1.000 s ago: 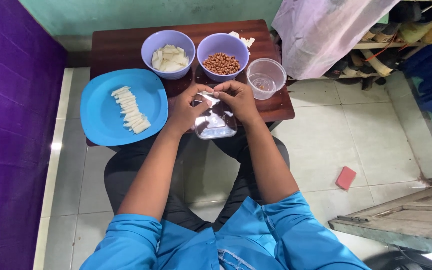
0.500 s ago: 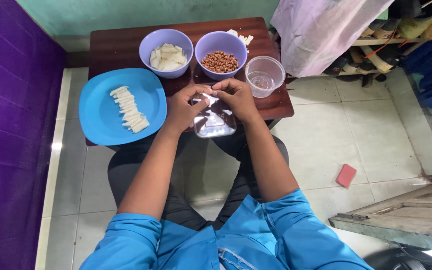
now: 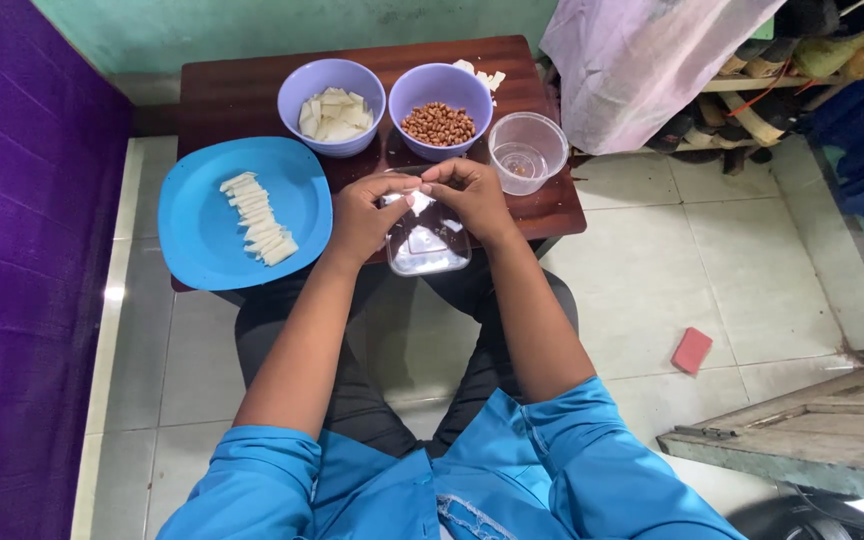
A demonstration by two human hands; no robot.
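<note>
My left hand (image 3: pixel 364 212) and my right hand (image 3: pixel 471 196) meet over the near edge of a dark wooden table (image 3: pixel 242 95). Together their fingertips pinch a small white piece (image 3: pixel 418 200). Just below them a clear plastic container (image 3: pixel 428 243) sits between the two hands, against the palms, with a few white bits inside. A blue plate (image 3: pixel 202 225) with a row of white strips (image 3: pixel 258 219) lies left of my left hand.
Two lavender bowls stand at the back, one with white pieces (image 3: pixel 333 112), one with peanuts (image 3: pixel 438 123). A clear plastic cup (image 3: pixel 526 153) is at the right. Pale cloth (image 3: pixel 632 60) hangs nearby. A red block (image 3: pixel 692 350) lies on the tiled floor.
Both hands have stayed at the table's near edge, working the small white piece over the clear container. Nothing else has shifted.
</note>
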